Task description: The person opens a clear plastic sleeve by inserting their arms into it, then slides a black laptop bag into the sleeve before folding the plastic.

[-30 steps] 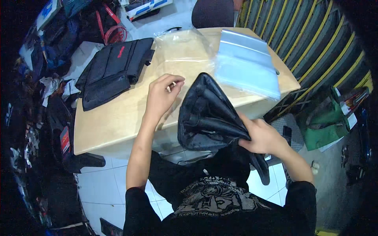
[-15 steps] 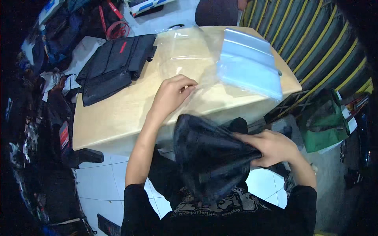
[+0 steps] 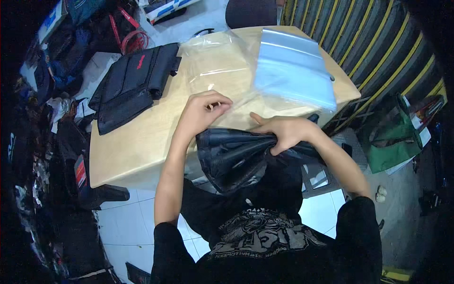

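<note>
A black short-sleeved T-shirt (image 3: 302, 265) was worn, with a grey print (image 3: 265, 232) across its front.
The print was made up of dense, jagged shapes, edged by small lettering. Both sleeves (image 3: 359, 227) were cut short near the elbow, the forearms (image 3: 169, 184) left bare. Below, black legwear (image 3: 196, 203) was worn.

The right hand (image 3: 285, 132) grips a flared black cover (image 3: 227, 154) by its bunched end, at a pale table (image 3: 127, 158). The left hand (image 3: 203, 109) curls nearby. Clear bags (image 3: 295, 71) and a black case (image 3: 132, 83) lie on top.
</note>
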Available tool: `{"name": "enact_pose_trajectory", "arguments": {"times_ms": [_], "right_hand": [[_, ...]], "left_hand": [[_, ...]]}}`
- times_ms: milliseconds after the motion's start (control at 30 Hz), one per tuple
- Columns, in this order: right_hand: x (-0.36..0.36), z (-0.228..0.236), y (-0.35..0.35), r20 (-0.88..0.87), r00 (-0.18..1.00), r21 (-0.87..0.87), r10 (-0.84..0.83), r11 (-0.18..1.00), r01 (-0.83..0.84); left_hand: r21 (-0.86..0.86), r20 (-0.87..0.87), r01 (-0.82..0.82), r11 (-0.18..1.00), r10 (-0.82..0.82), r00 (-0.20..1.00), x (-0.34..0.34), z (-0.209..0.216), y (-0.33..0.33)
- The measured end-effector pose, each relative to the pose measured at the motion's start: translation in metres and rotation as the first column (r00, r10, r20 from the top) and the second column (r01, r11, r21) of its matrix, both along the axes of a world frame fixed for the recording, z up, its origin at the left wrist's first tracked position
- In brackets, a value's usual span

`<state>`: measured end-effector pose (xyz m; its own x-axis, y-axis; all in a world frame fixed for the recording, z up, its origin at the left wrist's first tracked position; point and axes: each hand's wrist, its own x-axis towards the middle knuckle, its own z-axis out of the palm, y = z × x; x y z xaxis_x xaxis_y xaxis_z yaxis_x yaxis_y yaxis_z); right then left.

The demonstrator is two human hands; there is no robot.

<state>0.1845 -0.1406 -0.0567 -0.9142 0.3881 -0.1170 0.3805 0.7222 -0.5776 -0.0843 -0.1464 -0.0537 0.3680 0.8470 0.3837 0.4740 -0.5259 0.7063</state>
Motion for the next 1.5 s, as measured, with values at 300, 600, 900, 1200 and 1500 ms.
{"name": "enact_pose_trajectory", "arguments": {"times_ms": [300,600,900,1200,1500], "right_hand": [[0.005,-0.006,-0.010,0.118,0.991,0.016,-0.060,0.998,0.058],[0.022,0.028,-0.045,0.050,0.995,0.010,-0.083,0.997,0.083],[0.058,0.081,-0.104,0.005,0.877,0.109,-0.481,0.872,0.478],[0.027,0.055,-0.091,-0.088,0.755,0.207,-0.649,0.730,0.652],[-0.001,0.065,-0.067,0.120,0.736,0.265,-0.666,0.736,0.623]], "left_hand": [[0.646,0.272,-0.486,0.589,0.418,0.867,-0.001,0.009,0.001],[0.750,0.107,-0.376,0.544,0.461,0.881,0.005,0.000,-0.005],[0.651,0.241,-0.422,0.631,0.356,0.903,0.010,-0.004,-0.005],[0.561,0.351,-0.417,0.715,0.251,0.902,0.032,0.014,-0.015],[0.651,0.174,-0.252,0.716,0.182,0.968,0.049,0.020,-0.018]]}}
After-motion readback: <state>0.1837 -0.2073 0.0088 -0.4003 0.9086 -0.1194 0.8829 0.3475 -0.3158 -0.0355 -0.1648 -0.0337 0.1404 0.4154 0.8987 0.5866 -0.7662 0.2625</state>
